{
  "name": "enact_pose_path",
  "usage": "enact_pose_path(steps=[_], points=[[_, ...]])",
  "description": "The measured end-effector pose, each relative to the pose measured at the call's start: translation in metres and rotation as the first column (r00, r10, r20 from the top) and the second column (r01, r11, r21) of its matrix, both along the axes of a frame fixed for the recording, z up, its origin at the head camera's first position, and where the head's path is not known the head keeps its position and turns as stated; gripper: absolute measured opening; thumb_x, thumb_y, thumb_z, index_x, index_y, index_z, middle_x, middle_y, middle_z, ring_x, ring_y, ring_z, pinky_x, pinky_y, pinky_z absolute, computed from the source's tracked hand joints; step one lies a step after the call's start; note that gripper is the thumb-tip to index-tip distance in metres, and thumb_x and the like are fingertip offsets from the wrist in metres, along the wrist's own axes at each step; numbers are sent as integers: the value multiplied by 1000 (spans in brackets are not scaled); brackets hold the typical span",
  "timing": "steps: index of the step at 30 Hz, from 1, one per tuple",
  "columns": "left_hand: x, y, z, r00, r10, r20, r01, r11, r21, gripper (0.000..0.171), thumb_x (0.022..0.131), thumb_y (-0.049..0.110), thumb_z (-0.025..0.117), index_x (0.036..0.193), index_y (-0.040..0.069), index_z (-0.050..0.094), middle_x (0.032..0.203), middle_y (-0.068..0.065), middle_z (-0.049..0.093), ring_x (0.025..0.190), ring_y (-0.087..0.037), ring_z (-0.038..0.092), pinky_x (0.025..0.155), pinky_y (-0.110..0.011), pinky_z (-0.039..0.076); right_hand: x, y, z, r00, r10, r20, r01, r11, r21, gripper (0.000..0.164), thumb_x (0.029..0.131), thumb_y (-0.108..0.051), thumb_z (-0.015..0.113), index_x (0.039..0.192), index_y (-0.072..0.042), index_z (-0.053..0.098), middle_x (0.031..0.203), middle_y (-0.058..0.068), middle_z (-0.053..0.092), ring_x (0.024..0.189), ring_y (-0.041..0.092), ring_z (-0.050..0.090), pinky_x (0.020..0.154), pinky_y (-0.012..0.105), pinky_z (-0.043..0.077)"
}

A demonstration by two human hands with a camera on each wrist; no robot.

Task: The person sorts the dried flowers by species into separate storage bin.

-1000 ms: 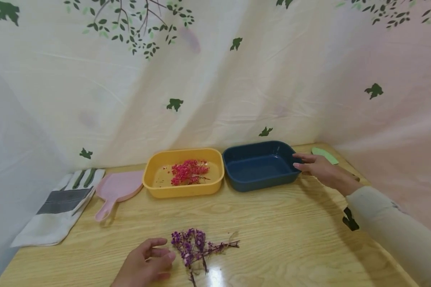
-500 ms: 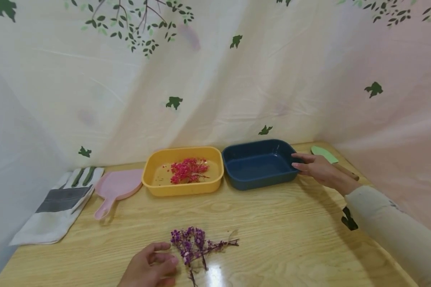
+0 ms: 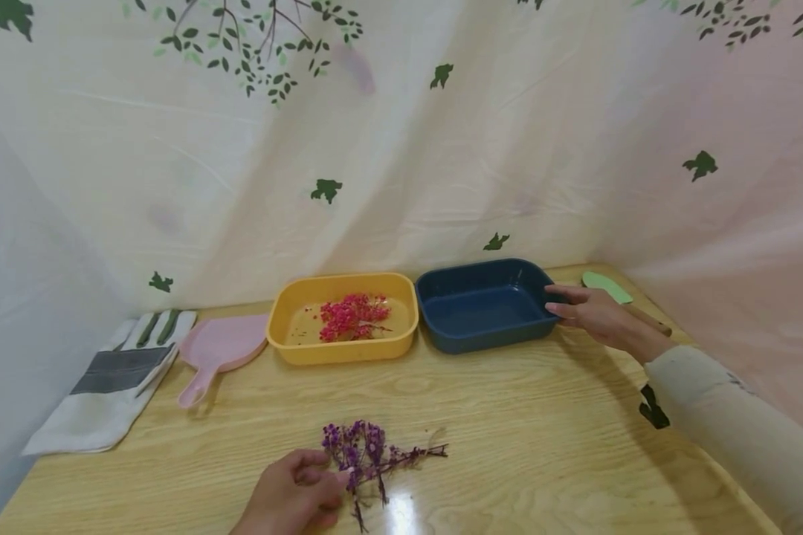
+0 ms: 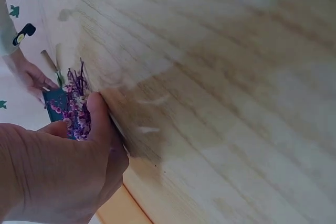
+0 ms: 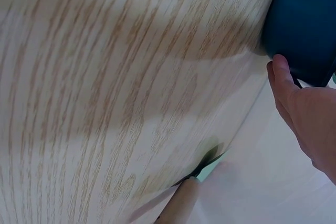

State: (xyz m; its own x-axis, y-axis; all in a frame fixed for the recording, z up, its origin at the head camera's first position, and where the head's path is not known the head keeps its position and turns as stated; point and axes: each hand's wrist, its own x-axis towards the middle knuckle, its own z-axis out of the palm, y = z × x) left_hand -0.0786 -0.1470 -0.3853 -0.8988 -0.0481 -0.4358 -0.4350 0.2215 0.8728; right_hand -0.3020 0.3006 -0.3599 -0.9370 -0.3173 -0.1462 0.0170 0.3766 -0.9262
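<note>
Purple dried flowers (image 3: pixel 373 444) at lower centre are apparently touched by the left hand (image 3: pixel 294 487), its grip apart; whether the navy tray (image 3: pixel 485 342), right of centre, is pinched by the right hand (image 3: pixel 598 316) cannot be told. Shedding could be caused by hard pinching. Open desk (image 3: pixel 542 446) is offered lower right, to its edge.

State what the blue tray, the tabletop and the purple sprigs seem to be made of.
Blue tray: probably glossy plastic, perhaps ceramic; smooth walls catch highlights.
Tabletop: wood or wood-look laminate, lightly glossy; streaky grain, bright reflection.
Purple sprigs: probably dried flowers, matte, possibly artificial; thin dark stems.
</note>
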Motion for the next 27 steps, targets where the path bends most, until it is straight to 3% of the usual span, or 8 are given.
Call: enact_pose_path(steps=[6, 12, 17, 22, 27], points=[[-9, 5, 2, 999, -25, -29, 24, 999, -44, 33, 94, 12, 62, 112, -14, 52, 81, -10, 64, 59, -16, 62, 55, -35, 60, 0, -1, 1, 1000, -2, 5, 2, 1000, 2, 69, 97, -19, 59, 151, 2, 20, 157, 25, 8, 138, 42, 25, 108, 51, 34], [-19, 4, 5, 996, -87, -27, 83, 989, -124, 40, 90, 35, 68, 87, -3, 57, 70, -9, 62, 50, -16, 61, 49, -33, 58, 0, 0, 1, 1000, -10, 8, 10, 1000, -5, 69, 97, -17, 59, 151, 2, 21, 157, 24, 9, 138, 42, 26, 108, 52, 34], [-32, 3, 2, 983, -175, -52, 161, 964, -212, 47, 83, 42, 73, 63, 4, 54, 54, -6, 62, 41, -14, 59, 43, -34, 56, -1, -1, 1, 1000, -12, 11, 12, 1000, -6, 69, 97, -17, 59, 151, 2, 21, 157, 24, 9, 137, 42, 27, 108, 52, 34], [-37, 5, 0, 970, -231, -76, 197, 930, -311, 45, 80, 31, 77, 54, 12, 46, 48, -4, 60, 38, -13, 57, 40, -32, 55, -1, -2, 2, 1000, -10, 12, 10, 1000, 8, 68, 97, -17, 59, 151, 2, 22, 157, 25, 9, 137, 43, 27, 107, 51, 36], [-34, 7, 1, 969, -224, -101, 179, 925, -336, 35, 78, 13, 73, 58, 12, 44, 49, -3, 60, 41, -15, 59, 41, -29, 54, 0, -2, 3, 1000, -7, 16, 7, 1000, -8, 67, 97, -14, 58, 151, 3, 21, 157, 25, 7, 138, 43, 25, 107, 52, 35]])
